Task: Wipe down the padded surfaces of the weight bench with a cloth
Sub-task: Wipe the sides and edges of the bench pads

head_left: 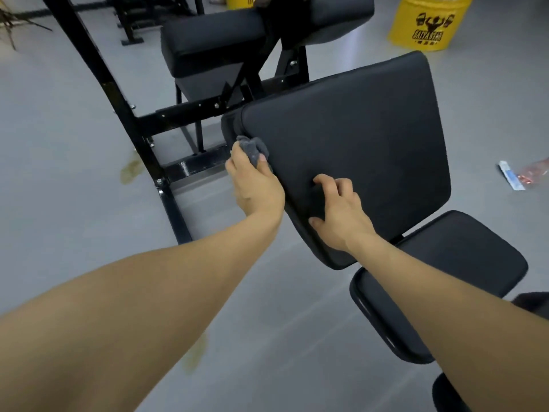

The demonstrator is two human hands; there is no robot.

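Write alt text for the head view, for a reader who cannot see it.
A person's left hand presses a crumpled grey cloth against the left edge of a black padded backrest, while the right hand rests on the pad's face. A smaller seat pad sits nearer the camera; a yellow bucket stands on the grey floor behind.

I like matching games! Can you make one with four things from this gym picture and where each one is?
Things:
1. cloth
2. right hand
3. bucket
4. wrapper

Places:
A. on the floor, at the right edge
B. in the left hand, at the pad's left edge
C. on the floor beyond the pad, top right
D. resting on the pad's face

Pairs: 1-B, 2-D, 3-C, 4-A
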